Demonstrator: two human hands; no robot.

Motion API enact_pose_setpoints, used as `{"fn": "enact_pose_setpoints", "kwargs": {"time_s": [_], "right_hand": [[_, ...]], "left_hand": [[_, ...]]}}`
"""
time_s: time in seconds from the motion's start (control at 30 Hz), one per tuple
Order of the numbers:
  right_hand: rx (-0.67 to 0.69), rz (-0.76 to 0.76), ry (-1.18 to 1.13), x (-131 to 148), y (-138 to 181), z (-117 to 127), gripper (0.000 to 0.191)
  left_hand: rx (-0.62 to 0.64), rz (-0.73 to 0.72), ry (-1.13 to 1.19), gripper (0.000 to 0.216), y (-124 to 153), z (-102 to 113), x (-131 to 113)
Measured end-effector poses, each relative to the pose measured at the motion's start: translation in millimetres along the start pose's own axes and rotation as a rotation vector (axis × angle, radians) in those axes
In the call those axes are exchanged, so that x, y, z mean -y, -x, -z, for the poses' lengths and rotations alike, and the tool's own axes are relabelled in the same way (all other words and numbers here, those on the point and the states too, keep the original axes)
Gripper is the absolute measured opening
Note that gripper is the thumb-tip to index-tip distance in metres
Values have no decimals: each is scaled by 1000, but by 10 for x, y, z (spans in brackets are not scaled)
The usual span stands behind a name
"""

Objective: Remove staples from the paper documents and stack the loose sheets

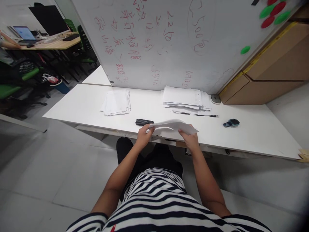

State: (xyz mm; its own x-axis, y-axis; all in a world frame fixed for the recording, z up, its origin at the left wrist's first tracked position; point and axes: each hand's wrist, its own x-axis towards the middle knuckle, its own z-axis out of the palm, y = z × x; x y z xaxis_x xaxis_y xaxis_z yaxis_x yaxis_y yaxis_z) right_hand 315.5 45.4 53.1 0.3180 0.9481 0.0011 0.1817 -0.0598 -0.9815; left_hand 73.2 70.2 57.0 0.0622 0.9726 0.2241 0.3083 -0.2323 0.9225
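Note:
Between my two hands are sheets of paper, bowed upward in the middle above the table's front edge. My left hand pinches their left end, thumb on the near side. At the right end my right hand grips them, with its thumb on the near face and the other fingers mostly hidden behind. A black stapler lies on the table just beyond my left fingers. Farther back stands a thick stack of papers, and a smaller pile of papers sits to the left.
The white table meets a whiteboard with red writing at its back. A dark strip, a blue-black wristwatch-like item and a grey mouse-like object lie on the right. Cardboard boxes stand at the right end.

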Motion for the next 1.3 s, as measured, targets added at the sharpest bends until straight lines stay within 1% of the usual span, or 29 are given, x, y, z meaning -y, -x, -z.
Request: {"fn": "enact_pose_setpoints", "kwargs": {"time_s": [0.1, 0.17, 0.27, 0.4, 0.57, 0.63, 0.73, 0.8, 0.87, 1.0, 1.1, 1.2, 1.3], "right_hand": [[-22, -82, -10, -69, 23, -46, 52], [-61, -83, 2, -92, 36, -62, 52], [-91, -11, 27, -100, 43, -69, 52], [-55, 14, 149, -137, 91, -68, 49], [-96, 212, 388, -175, 240, -12, 41], [-71, 228, 407, -177, 279, -2, 40], [-32, 203, 355, -193, 287, -9, 38], [-75, 178, 309, -215, 270, -18, 38], [-105, 152, 304, -244, 254, -27, 39], [-51, 155, 333, -297, 275, -29, 41], [-114, 116, 261, -309, 326, 25, 43], [-174, -28, 209, -305, 359, 140, 45], [-182, -144, 149, -319, 365, 254, 46]], "left_hand": [[27, 97, 14, 27, 30, -18, 40], [19, 103, 0, 28, 56, -8, 63], [6, 90, -53, 27, 81, 17, 68], [22, 76, -162, 28, 99, 32, 51], [74, -11, -286, 31, 126, 6, 118], [78, -42, -335, 33, 133, -16, 165], [23, -132, -363, 31, 127, -43, 209], [-6, -192, -384, 29, 108, -58, 227], [6, -229, -422, 30, 90, -73, 251], [62, -224, -462, 33, 102, -71, 293], [73, -250, -476, 28, 102, 30, 242], [70, -295, -514, 27, -19, 205, 158], [90, -286, -600, 46, -238, 345, 181]]}}
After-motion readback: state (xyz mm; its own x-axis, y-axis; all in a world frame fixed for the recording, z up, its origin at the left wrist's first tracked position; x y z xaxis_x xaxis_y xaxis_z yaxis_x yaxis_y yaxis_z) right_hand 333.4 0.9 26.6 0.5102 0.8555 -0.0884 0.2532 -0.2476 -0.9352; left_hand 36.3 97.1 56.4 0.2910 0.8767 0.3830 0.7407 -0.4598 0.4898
